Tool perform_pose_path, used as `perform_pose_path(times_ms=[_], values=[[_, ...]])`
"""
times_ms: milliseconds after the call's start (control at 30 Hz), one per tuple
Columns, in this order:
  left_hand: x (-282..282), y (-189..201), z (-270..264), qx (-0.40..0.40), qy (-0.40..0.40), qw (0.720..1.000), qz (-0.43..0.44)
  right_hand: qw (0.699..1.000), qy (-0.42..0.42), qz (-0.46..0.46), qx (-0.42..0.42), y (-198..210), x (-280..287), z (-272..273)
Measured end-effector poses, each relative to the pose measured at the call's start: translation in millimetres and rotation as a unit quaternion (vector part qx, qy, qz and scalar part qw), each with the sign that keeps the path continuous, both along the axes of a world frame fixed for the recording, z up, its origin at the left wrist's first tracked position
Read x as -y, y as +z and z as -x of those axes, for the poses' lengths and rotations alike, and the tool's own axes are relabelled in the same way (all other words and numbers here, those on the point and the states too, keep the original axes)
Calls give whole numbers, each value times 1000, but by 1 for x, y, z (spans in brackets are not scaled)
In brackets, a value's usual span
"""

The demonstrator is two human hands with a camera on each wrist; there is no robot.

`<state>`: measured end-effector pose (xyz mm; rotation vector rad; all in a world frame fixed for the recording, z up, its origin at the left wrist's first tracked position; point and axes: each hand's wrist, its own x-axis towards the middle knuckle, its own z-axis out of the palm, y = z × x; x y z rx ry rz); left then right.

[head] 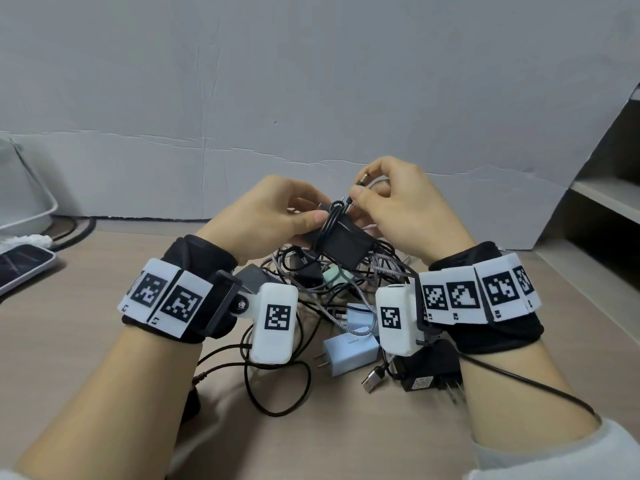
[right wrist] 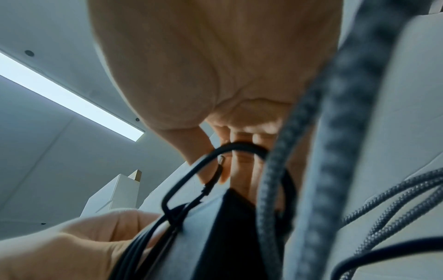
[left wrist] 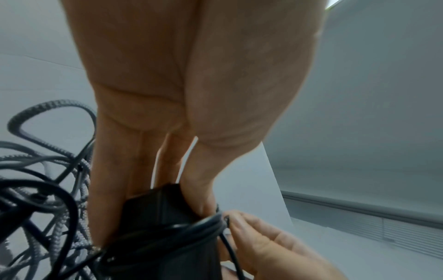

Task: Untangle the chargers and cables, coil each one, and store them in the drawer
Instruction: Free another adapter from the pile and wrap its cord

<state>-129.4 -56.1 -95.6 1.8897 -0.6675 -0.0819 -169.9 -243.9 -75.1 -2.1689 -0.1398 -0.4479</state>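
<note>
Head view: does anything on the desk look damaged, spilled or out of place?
Nothing looks damaged or spilled. The tangled pile of cables and chargers is the task's own mess. The left hand holds a black adapter wrapped in its cord, and the right hand pinches the cord's barrel plug. A phone lies at the left edge.

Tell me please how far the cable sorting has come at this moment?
Done: nothing looks stored; no drawer is in view. In hand: the left hand holds a black power adapter with its cord wrapped around it, and the right hand pinches the cord's barrel plug. Left: the tangled pile on the table, including a light blue charger.
</note>
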Motion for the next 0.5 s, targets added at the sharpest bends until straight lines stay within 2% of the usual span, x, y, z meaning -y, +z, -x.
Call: perform_pose_path(times_ms=[167, 233, 367, 500], values=[[-4, 0, -2, 33, -28, 999, -5, 999, 19, -4, -46, -2, 2, -1], [-4, 1, 1, 29, -39, 998, 30, 997, 17, -39, -62, 1, -1, 0], [0, 3, 5, 42, -58, 991, 116, 997, 17, -72, -35, 4, -7, 4], [0, 3, 5, 50, -80, 983, 155, 969, 73, -213, -96, 7, -12, 15]])
